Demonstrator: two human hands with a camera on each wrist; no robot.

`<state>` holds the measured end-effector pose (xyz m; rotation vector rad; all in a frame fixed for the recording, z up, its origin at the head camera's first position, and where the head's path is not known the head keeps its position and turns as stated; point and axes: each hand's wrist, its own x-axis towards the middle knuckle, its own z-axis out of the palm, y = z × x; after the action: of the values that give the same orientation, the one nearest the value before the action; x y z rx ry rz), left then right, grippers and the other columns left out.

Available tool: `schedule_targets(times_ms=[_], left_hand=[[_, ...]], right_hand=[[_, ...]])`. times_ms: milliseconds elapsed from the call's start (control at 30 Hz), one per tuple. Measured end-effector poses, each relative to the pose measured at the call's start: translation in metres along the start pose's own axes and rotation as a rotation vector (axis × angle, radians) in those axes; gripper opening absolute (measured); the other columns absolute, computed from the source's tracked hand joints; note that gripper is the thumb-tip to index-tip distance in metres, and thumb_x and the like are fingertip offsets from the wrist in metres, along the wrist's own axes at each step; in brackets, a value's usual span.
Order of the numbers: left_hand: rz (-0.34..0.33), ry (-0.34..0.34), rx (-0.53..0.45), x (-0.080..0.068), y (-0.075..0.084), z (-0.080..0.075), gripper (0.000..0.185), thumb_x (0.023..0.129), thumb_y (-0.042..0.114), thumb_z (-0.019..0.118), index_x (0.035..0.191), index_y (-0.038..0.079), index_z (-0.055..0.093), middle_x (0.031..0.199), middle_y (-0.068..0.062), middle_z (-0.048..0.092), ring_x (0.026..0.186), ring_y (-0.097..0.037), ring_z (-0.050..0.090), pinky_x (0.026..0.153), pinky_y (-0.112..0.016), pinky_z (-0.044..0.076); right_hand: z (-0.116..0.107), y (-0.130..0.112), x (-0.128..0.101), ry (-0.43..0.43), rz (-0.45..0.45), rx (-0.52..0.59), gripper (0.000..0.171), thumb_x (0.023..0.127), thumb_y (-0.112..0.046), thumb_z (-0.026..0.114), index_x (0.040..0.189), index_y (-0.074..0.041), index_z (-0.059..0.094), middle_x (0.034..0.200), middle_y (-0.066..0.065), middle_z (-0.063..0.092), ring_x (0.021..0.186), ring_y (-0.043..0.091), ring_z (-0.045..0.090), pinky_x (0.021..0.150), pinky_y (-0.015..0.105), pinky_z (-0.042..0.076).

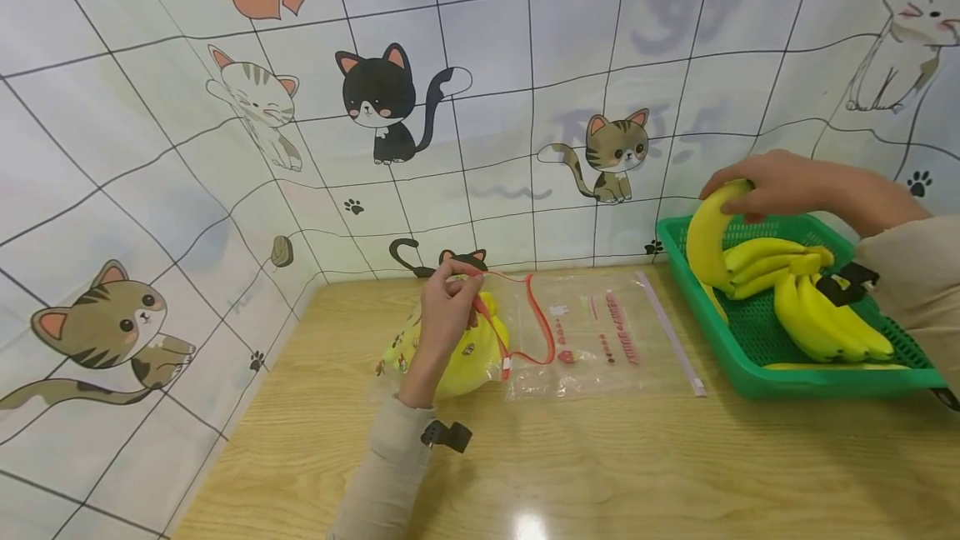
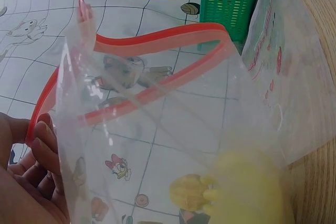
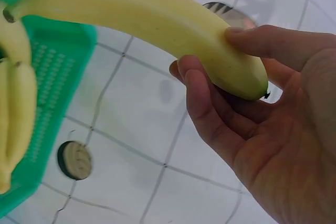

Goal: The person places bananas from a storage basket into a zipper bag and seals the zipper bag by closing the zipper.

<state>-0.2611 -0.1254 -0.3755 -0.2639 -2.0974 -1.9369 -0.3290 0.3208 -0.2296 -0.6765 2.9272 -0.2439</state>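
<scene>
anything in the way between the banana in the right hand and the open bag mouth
Nothing visible blocks it. The right hand holds the banana above the green basket; only bare table lies between it and the bag mouth, held open by the left hand.

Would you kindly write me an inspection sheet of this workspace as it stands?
Surface: wooden table, light glare near the front edge.
Job's things: clear zip bag with red seal lying flat, mouth held up, yellow fruit inside; single banana lifted over the green basket; bunch of bananas in the basket.
Clutter: nothing seen.
Hands: left hand pinches the bag's red rim; right hand grips the single banana.
Cables: nothing seen; black wrist strap on the left sleeve.
Surroundings: cat-pattern tiled wall covering behind and to the left.
</scene>
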Motion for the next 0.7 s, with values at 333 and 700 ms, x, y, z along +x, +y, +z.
schedule_targets(times_ms=[333,700], left_hand=[[0.000,0.002,0.030,0.002,0.008,-0.012,0.009,0.100,0.014,0.065,0.107,0.007,0.064,0.058,-0.006,0.059,0.041,-0.015,0.045,0.043,-0.023,0.039],[-0.051,-0.007,0.031,0.004,0.014,-0.025,0.013,0.101,0.018,0.065,0.110,0.009,0.064,0.058,0.001,0.062,0.043,-0.015,0.051,0.046,-0.022,0.044]], right_hand=[[-0.012,-0.048,-0.001,0.148,-0.095,-0.072,0.041,0.107,-0.029,0.056,0.145,-0.013,0.056,0.086,-0.003,0.072,0.072,0.009,0.063,0.070,0.033,0.050],[-0.001,-0.110,-0.001,0.267,-0.198,0.056,0.038,0.106,-0.030,0.059,0.142,-0.019,0.059,0.082,-0.001,0.069,0.068,0.012,0.062,0.065,0.029,0.050]])
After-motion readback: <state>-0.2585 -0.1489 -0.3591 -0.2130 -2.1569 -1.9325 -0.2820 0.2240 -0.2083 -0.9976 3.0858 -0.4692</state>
